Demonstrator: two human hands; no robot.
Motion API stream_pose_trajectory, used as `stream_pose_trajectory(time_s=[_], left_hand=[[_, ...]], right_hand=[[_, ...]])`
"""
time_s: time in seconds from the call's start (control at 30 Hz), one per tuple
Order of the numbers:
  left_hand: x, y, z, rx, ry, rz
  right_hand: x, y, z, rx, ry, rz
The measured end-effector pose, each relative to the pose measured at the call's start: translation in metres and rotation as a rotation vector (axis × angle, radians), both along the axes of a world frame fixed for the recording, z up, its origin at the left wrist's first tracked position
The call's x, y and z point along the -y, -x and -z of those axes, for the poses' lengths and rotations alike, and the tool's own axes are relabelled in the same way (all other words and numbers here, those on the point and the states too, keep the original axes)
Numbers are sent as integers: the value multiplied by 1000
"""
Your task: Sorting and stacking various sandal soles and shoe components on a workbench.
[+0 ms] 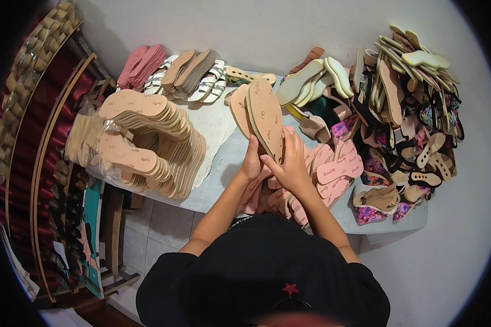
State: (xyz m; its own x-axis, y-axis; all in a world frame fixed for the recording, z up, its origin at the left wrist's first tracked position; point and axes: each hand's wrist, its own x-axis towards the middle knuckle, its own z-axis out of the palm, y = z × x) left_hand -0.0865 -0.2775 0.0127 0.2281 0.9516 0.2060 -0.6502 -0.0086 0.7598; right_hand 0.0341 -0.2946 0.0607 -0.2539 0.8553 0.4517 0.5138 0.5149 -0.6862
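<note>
Tan insoles (265,111), clamped in the grip of left hand (251,159) and right hand (292,163), risked scattering onto pink insoles (339,168) if hold slackened.

Pale table (219,182) — tan insoles (174,139), pink insoles (339,169)

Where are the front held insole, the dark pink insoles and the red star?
Front held insole (264,116): head view, middle of its broad face.
Dark pink insoles (142,66): head view, middle of the pile.
Red star (290,289): head view, its centre.

two hands (290,166), two coral insole stacks (134,65), one table (215,188)
</note>
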Motion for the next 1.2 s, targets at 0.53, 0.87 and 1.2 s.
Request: stream_pose_trajectory(time_s=[0.53,0.87,1.2], left_hand=[[87,91,-62,-91,-215,-63],[135,236,-118,-374,-262,-734],[117,371,-48,-562,27,-1190]], right_hand=[[64,87,-47,55,-104,-87],[54,203,-104,135,-279,-394],[30,312,-87,512,-73,-422]])
